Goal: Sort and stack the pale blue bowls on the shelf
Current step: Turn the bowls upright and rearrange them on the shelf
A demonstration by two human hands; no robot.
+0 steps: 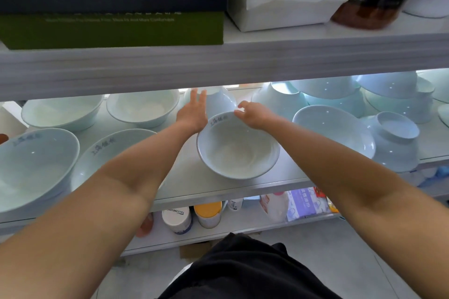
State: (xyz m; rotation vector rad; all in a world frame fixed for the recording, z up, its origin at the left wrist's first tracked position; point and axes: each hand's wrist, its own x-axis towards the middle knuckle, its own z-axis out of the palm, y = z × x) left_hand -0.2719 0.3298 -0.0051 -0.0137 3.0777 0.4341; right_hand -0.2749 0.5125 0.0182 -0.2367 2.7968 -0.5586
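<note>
On the middle shelf [184, 177], among other pale bowls, one upright bowl [238, 148] sat near the front edge. My left hand [193, 115] lay straight-fingered against its left rim — my right hand [252, 115] pinched the far rim. I judged this the pick-up; next came lifting it level — then nesting it in a like-sized bowl.
</note>
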